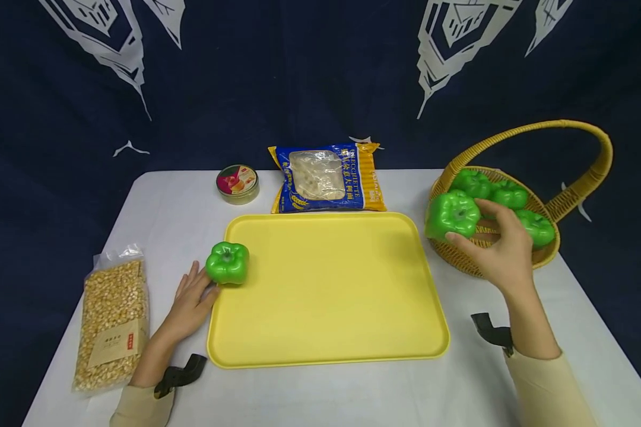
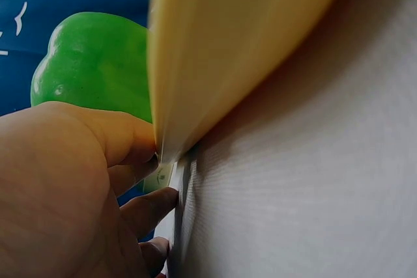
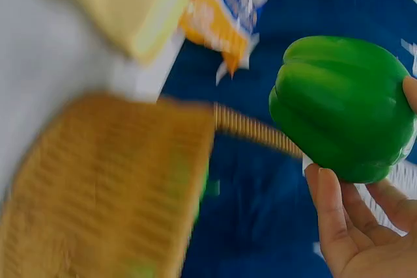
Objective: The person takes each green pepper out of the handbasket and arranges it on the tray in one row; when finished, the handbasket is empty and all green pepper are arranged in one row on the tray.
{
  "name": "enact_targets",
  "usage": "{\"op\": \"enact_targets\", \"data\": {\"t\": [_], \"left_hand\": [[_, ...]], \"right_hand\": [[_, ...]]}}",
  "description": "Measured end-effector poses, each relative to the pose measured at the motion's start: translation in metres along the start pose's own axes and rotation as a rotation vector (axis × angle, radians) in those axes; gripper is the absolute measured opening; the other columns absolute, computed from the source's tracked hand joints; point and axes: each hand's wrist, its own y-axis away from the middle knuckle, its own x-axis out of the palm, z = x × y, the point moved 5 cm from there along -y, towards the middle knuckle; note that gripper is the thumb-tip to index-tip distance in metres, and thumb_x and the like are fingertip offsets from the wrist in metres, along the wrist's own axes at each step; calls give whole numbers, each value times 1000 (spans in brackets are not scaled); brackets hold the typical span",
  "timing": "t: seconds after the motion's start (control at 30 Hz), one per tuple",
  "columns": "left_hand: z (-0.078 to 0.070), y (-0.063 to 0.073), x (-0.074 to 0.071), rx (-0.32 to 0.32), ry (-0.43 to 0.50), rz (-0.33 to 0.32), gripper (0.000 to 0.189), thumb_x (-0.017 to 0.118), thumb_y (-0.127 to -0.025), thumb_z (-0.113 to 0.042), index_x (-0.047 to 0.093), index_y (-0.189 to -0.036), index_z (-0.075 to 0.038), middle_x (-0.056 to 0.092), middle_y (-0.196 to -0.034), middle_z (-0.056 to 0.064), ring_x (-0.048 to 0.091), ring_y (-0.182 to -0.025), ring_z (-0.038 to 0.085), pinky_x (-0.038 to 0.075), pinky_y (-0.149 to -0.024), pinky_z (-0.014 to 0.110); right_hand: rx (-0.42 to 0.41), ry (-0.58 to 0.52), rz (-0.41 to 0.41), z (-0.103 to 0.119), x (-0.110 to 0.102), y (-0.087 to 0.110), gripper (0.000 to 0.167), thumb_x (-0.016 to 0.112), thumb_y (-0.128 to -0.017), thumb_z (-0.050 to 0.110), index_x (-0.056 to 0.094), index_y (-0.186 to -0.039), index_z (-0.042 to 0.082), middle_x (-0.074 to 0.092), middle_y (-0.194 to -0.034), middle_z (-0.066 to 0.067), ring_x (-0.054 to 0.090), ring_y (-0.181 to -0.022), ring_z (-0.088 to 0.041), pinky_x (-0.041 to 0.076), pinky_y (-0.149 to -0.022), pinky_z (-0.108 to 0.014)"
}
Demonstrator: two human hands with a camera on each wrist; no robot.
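In the head view we count five green peppers. One, the tray pepper (image 1: 228, 263), sits at the left rim of the single yellow tray (image 1: 328, 290); beside it lies our left hand (image 1: 189, 302), fingers extended and slightly apart. Whether they touch that pepper, we cannot tell. At right, our right hand (image 1: 504, 249) pinches the held pepper (image 1: 453, 214) between thumb and fingers, over the left side of one basket (image 1: 459, 256). Three basket peppers (image 1: 536, 228) lie inside, partly covered by one another and our hand. On the table (image 1: 299, 394) we also see one tin (image 1: 237, 185), one blue packet (image 1: 320, 178) and one kernel bag (image 1: 112, 320).

In the left wrist view, the tray's edge and our thumb hide part of one pepper, upper left.

In the right wrist view, the basket is blurred, the green inside barely discernible; the right edge cuts off our thumb and hand.
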Motion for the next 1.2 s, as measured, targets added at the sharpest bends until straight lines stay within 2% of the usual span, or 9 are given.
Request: {"op": "enact_targets", "data": {"t": [0.1,0.2,0.3,0.37,0.43,0.7,0.9,1.07,1.2], "left_hand": [[1,0,0,0,-4,-1,53,44,-103,-17,31,-149,5,24,-157,29,-5,-150,43,-8,-118,61],[1,0,0,-4,-7,0,53,44,-103,-17,31,-149,5,23,-157,28,-4,-151,43,-8,-118,61],[1,0,0,-5,-8,1,53,45,-103,-16,31,-149,6,23,-157,29,-4,-151,43,-7,-118,61],[1,0,0,-6,-9,1,53,45,-103,-16,31,-149,6,23,-157,29,-4,-151,43,-8,-118,61],[2,0,0,-5,-6,1,53,45,-103,-16,31,-149,5,23,-157,28,-4,-150,43,-8,-118,61],[2,-1,0,6,4,-5,53,45,-103,-17,32,-149,4,24,-157,28,-4,-150,44,-8,-117,62],[1,-2,0,1,-5,-4,53,45,-103,-18,32,-150,4,24,-157,27,-4,-150,43,-8,-118,62],[2,-2,1,2,-12,-3,53,45,-103,-16,32,-149,4,24,-157,28,-4,-150,44,-7,-118,62],[2,-1,1,6,-13,-6,52,44,-103,-16,32,-149,5,23,-157,28,-4,-150,44,-7,-118,62]], "right_hand": [[-32,-42,67,10,26,1,71,85,-72,6,53,-135,0,58,-125,-19,52,-95,10,46,-71,0],[-48,-81,143,23,56,4,71,86,-73,7,52,-135,-1,57,-124,-21,61,-100,-10,52,-72,-7],[-63,-141,225,39,88,10,72,86,-72,9,52,-134,-2,57,-124,-21,63,-104,-32,59,-76,-25],[-70,-180,279,50,109,15,73,87,-71,10,52,-134,-2,57,-124,-21,63,-106,-37,61,-77,-38],[-82,-223,329,62,128,20,72,88,-71,11,53,-133,-1,58,-123,-20,63,-107,-38,60,-77,-45],[-121,-286,445,104,180,36,70,88,-72,17,54,-132,4,57,-122,-14,64,-106,-31,61,-78,-39],[-127,-303,502,128,205,43,70,87,-73,22,54,-132,5,57,-124,-11,63,-106,-27,60,-79,-38],[-125,-314,525,139,221,47,70,87,-73,22,54,-132,5,58,-124,-11,64,-105,-26,60,-79,-37],[-117,-303,541,141,229,51,70,87,-73,22,54,-132,5,58,-123,-10,64,-104,-24,59,-77,-29]]}}
